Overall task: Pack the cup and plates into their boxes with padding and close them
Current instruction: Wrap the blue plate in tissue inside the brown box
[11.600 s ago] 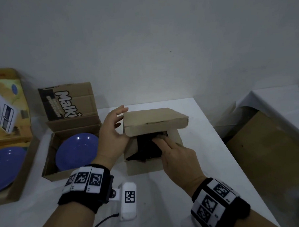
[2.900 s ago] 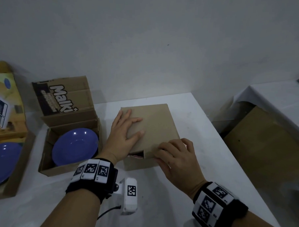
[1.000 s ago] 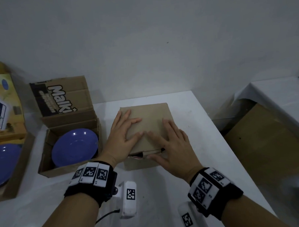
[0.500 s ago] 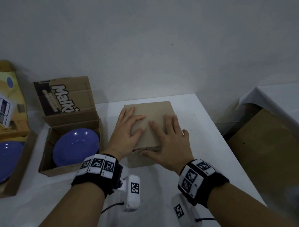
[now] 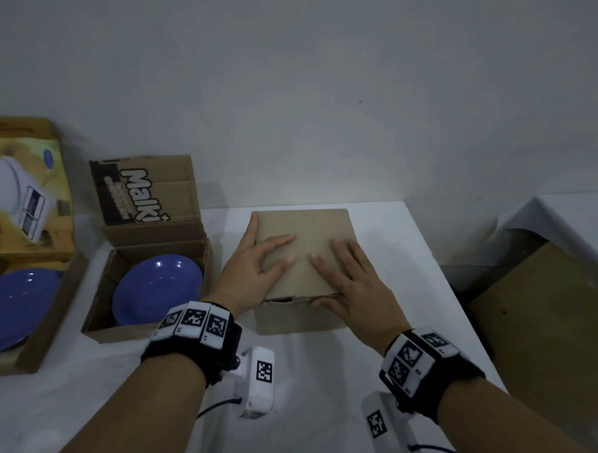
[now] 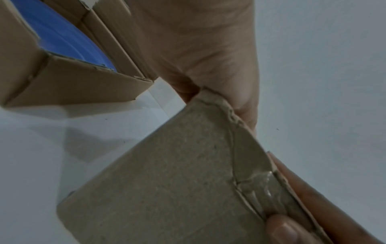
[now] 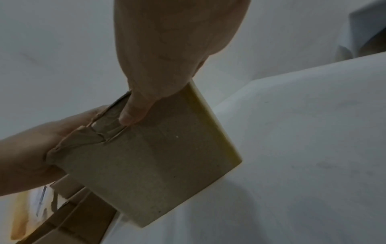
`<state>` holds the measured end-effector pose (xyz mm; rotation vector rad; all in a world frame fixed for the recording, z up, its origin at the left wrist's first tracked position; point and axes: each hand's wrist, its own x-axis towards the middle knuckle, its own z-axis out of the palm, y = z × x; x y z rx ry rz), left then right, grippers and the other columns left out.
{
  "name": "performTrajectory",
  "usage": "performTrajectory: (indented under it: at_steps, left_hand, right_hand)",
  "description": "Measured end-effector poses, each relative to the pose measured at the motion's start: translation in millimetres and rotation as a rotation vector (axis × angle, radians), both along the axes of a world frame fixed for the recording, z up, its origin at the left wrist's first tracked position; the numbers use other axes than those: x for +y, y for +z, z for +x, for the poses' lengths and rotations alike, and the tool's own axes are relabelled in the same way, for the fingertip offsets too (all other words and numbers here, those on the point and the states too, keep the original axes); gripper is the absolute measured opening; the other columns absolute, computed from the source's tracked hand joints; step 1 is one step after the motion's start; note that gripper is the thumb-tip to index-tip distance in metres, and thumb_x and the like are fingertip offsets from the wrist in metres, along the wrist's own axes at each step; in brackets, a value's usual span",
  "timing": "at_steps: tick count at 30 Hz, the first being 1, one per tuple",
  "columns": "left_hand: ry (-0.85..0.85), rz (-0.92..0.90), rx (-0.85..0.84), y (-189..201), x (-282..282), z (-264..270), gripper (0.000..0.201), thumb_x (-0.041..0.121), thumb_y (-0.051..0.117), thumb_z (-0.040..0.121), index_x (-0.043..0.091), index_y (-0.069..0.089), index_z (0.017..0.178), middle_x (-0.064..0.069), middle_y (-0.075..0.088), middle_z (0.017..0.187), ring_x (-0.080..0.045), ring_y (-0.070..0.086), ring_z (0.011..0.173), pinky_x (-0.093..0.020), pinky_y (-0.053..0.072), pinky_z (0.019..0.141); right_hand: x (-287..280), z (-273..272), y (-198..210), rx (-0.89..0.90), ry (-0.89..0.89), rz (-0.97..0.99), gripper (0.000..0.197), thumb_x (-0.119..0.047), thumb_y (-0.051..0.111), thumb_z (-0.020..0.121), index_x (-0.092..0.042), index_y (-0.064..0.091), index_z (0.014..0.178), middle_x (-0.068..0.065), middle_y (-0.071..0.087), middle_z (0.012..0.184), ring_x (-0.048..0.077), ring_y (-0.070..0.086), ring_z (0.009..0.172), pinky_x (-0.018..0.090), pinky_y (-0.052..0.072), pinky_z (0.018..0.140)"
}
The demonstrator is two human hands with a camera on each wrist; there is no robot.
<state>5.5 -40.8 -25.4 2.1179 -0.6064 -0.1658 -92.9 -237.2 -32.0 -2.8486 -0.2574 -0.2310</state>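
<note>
A small plain brown box (image 5: pixel 304 233) stands mid-table with its lid folded down; its contents are hidden. My left hand (image 5: pixel 265 262) lies flat on the lid's left half, fingers straight. My right hand (image 5: pixel 347 275) lies flat on the right half, and its thumb (image 7: pixel 133 109) presses the crumpled tuck flap at the box's front face (image 6: pixel 167 189). A thin slit shows under the lid's front edge. To the left, a blue plate (image 5: pixel 156 287) lies in an open box (image 5: pixel 93 324) printed "Malki". Another blue plate (image 5: pixel 13 307) lies in a bigger open box (image 5: pixel 48 326).
The bigger box's raised yellow lid (image 5: pixel 25 190) shows a picture of a scale. The white table (image 5: pixel 314 379) ends close to the right of the brown box, where a brown board (image 5: pixel 552 335) lies lower down. A wall rises just behind the boxes.
The lid has gone from raised over dark padding to pressed flat. In the last second my right hand slid back a little and the front gap narrowed to a slit.
</note>
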Motion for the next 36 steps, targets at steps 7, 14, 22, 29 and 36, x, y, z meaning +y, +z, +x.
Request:
performTrajectory:
  at_steps: [7,14,22,29,36]
  left_hand:
    - [0.204,-0.135,0.013,-5,25,-14,0.032,0.038,0.058,0.090,0.033,0.059,0.122,0.008,0.046,0.139,-0.003,0.041,0.127,-0.031,0.037,0.108]
    - [0.570,0.212,-0.178,-26,151,3,0.028,0.028,0.059,0.081,0.017,0.067,0.106,-0.010,0.065,0.114,-0.034,0.057,0.109,-0.047,0.044,0.095]
    - [0.429,0.157,0.108,-55,245,8,0.041,0.014,0.050,0.093,0.014,0.046,0.134,-0.012,0.052,0.135,-0.031,0.051,0.122,-0.041,0.042,0.101]
    - [0.311,0.069,0.202,-52,261,10,0.045,0.019,0.048,0.095,0.029,0.039,0.137,-0.004,0.062,0.122,-0.023,0.059,0.110,-0.033,0.048,0.087]
    - [0.252,0.072,0.202,-59,269,11,0.053,0.018,0.050,0.093,0.031,0.032,0.141,-0.001,0.059,0.127,-0.023,0.057,0.113,-0.031,0.048,0.085]
  right_hand:
    - [12,-3,19,0.002,-0.079,-0.023,0.072,-0.071,0.009,0.088,-0.033,0.034,0.143,0.007,0.031,0.152,0.025,0.021,0.143,0.055,0.010,0.114]
    - [129,23,41,-0.331,0.260,0.012,0.025,-0.020,0.053,0.085,-0.019,0.063,0.109,0.006,0.062,0.111,0.026,0.056,0.102,0.041,0.045,0.084]
    - [216,46,-20,0.254,0.100,0.064,0.039,-0.009,0.049,0.089,-0.015,0.060,0.125,0.009,0.043,0.144,0.034,0.049,0.122,0.042,0.046,0.096]
    - [245,30,-14,0.067,-0.061,0.036,0.028,-0.015,0.058,0.080,-0.014,0.068,0.106,0.014,0.061,0.115,0.037,0.062,0.095,0.042,0.053,0.073]
    - [280,-4,-27,0.674,0.196,-0.075,0.072,-0.052,0.076,0.066,-0.030,0.041,0.125,-0.003,0.046,0.120,0.019,0.046,0.105,0.034,0.042,0.088]
